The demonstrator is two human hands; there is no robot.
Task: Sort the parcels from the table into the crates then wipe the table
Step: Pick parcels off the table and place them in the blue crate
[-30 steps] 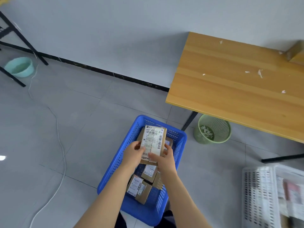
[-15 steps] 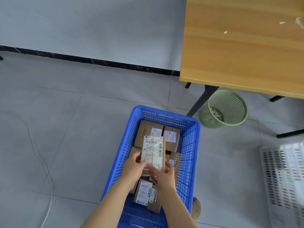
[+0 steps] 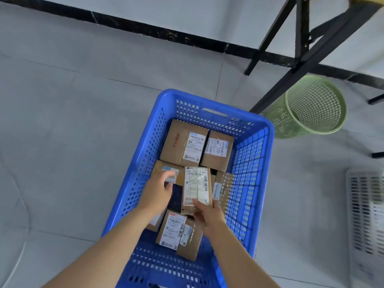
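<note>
Parcel [image 3: 197, 187] low in the blue crate [image 3: 259, 159], its near end pinched by the right hand [image 3: 209, 218], thumb on the label. Left hand [image 3: 156, 194] just beside it, fingers [image 3: 169, 176] loose and spread, blurred over a brown box [image 3: 161, 167]. Farther back, two labelled boxes [image 3: 182, 142] side by side; green basket [image 3: 311, 109] beyond.

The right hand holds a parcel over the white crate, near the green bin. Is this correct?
Not quite. The head view shows the right hand holding the parcel over the blue crate, not the white one, near the green bin.
</note>
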